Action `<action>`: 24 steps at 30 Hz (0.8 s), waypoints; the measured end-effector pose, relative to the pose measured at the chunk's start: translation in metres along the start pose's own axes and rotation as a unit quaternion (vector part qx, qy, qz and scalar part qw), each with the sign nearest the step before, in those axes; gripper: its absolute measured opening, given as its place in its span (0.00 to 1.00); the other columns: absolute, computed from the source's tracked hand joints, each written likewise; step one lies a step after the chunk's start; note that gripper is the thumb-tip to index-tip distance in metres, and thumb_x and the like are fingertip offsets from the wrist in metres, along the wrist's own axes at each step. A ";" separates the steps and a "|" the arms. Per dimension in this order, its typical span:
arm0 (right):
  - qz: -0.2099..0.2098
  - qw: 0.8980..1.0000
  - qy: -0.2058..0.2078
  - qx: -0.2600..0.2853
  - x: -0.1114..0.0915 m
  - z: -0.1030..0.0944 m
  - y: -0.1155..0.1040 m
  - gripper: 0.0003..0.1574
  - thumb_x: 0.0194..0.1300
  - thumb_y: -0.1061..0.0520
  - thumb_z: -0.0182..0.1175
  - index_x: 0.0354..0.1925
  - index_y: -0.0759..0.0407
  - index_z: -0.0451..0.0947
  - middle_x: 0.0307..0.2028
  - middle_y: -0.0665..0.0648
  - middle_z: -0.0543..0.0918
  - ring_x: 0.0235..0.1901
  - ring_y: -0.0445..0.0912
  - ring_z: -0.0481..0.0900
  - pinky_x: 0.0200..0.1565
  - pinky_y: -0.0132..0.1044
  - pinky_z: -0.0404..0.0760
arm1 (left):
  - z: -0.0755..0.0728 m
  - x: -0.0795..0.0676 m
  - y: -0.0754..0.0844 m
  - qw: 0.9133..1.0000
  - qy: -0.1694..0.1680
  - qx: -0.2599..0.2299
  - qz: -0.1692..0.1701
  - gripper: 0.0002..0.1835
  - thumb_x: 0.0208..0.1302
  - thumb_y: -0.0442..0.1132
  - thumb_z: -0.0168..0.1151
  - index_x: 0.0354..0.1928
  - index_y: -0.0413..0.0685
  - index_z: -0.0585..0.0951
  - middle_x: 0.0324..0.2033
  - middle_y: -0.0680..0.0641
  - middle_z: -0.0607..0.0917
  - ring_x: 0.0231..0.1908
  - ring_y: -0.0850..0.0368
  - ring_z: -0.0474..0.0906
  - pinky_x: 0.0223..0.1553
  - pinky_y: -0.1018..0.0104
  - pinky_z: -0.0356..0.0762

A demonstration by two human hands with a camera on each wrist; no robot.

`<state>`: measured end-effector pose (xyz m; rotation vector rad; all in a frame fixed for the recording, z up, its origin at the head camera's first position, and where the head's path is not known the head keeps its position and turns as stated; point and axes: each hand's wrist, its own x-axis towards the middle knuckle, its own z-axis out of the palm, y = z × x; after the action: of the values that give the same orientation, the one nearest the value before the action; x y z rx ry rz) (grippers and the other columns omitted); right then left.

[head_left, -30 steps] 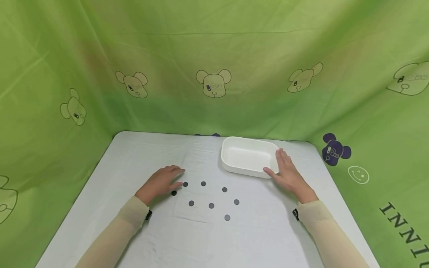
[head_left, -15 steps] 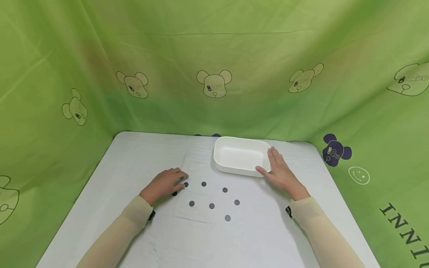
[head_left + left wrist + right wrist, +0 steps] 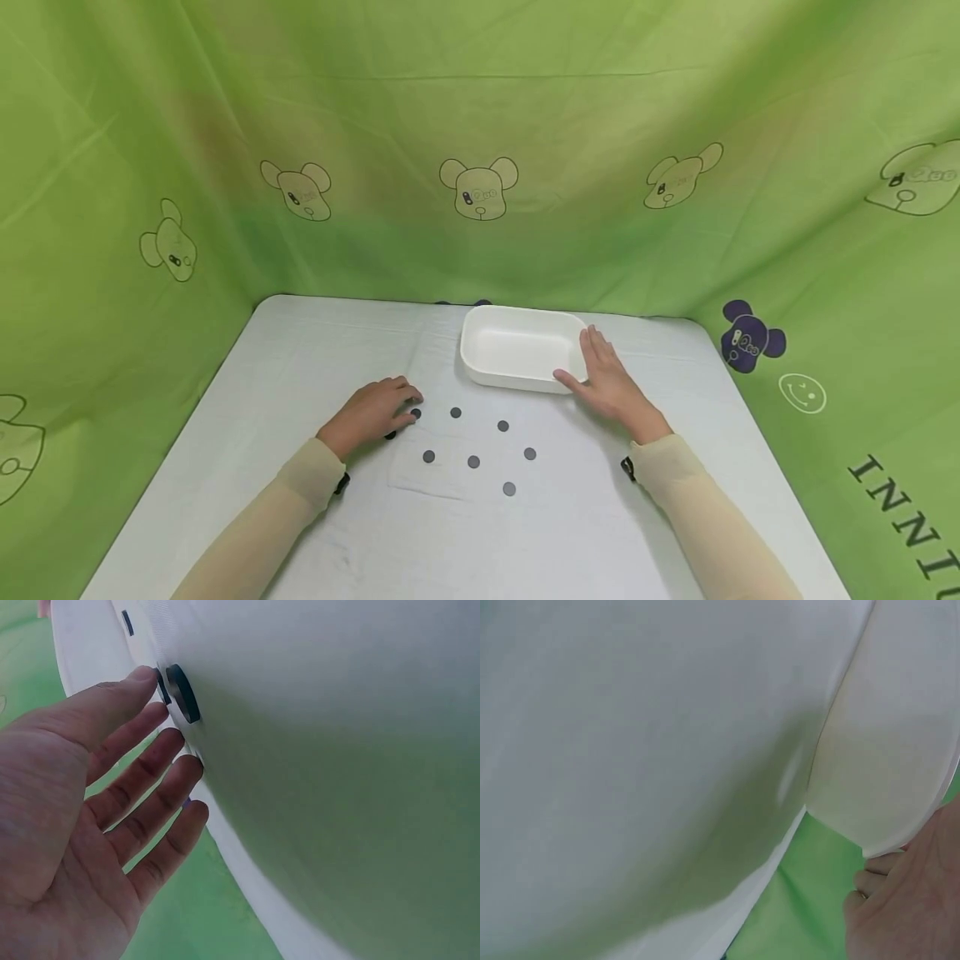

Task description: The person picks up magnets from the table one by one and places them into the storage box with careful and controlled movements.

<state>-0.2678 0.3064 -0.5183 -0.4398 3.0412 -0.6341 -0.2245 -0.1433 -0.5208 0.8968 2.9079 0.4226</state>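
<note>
One table (image 3: 570, 533) bears, toward its back, a white rectangular tray (image 3: 510, 382), probably light, stiff plastic; grip end walls. Right hand (image 3: 611, 390), fingers straight, touches its right end. Left hand (image 3: 367, 413), fingers loose, unclenched, beside eight dark flat discs (image 3: 456, 412); pinch edges.

left grip (image 3: 370, 416): just beside dark disc (image 3: 416, 414) | right grip (image 3: 613, 389): against white tray (image 3: 513, 382) (its right end)
</note>
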 end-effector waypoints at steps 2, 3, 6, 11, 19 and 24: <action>-0.001 1.000 -0.002 -0.002 0.001 0.001 -0.002 0.68 0.79 0.25 0.50 0.85 0.70 0.33 0.85 0.71 0.35 0.85 0.63 0.32 0.83 0.59 0.38 | 0.000 0.000 0.000 1.000 -0.001 0.001 -0.003 0.16 0.74 0.46 0.72 0.59 0.52 0.87 0.50 0.52 0.84 0.45 0.55 0.79 0.49 0.56 0.82; -0.001 1.000 -0.004 -0.003 0.002 0.002 -0.003 0.68 0.79 0.25 0.50 0.85 0.70 0.32 0.85 0.70 0.34 0.85 0.63 0.32 0.83 0.59 0.37 | 0.000 0.000 0.001 1.000 -0.002 0.001 -0.005 0.16 0.73 0.46 0.72 0.59 0.52 0.87 0.50 0.52 0.84 0.45 0.55 0.79 0.49 0.56 0.82; -0.003 1.000 -0.006 -0.005 0.004 0.003 -0.008 0.68 0.79 0.25 0.50 0.85 0.70 0.32 0.85 0.70 0.34 0.85 0.63 0.32 0.83 0.58 0.37 | 0.000 0.000 0.002 1.000 -0.004 0.005 -0.009 0.15 0.73 0.46 0.72 0.58 0.53 0.87 0.50 0.52 0.84 0.44 0.55 0.79 0.48 0.56 0.82; -0.005 1.000 -0.007 -0.004 0.007 0.004 -0.016 0.69 0.79 0.25 0.50 0.85 0.70 0.32 0.85 0.70 0.35 0.85 0.63 0.32 0.83 0.58 0.36 | 0.001 0.001 0.002 1.000 -0.002 0.014 -0.010 0.13 0.73 0.46 0.72 0.56 0.54 0.87 0.49 0.52 0.84 0.43 0.55 0.79 0.46 0.57 0.81; -0.008 1.000 -0.005 -0.006 0.012 0.011 -0.027 0.69 0.78 0.25 0.51 0.84 0.73 0.34 0.85 0.70 0.35 0.85 0.65 0.35 0.83 0.58 0.38 | 0.003 0.002 0.003 1.000 0.002 0.021 -0.004 0.10 0.73 0.45 0.72 0.52 0.55 0.87 0.46 0.53 0.83 0.41 0.56 0.78 0.45 0.57 0.81; -0.007 1.000 -0.006 -0.001 0.015 0.015 -0.034 0.70 0.78 0.25 0.51 0.84 0.74 0.33 0.85 0.71 0.34 0.85 0.65 0.34 0.83 0.58 0.38 | 0.003 0.002 0.002 1.000 0.002 0.025 -0.002 0.09 0.73 0.46 0.72 0.51 0.56 0.86 0.44 0.54 0.82 0.39 0.57 0.77 0.44 0.58 0.80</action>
<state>-0.2718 0.2665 -0.5176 -0.4623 3.0298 -0.6257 -0.2247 -0.1395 -0.5227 0.8981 2.9357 0.3531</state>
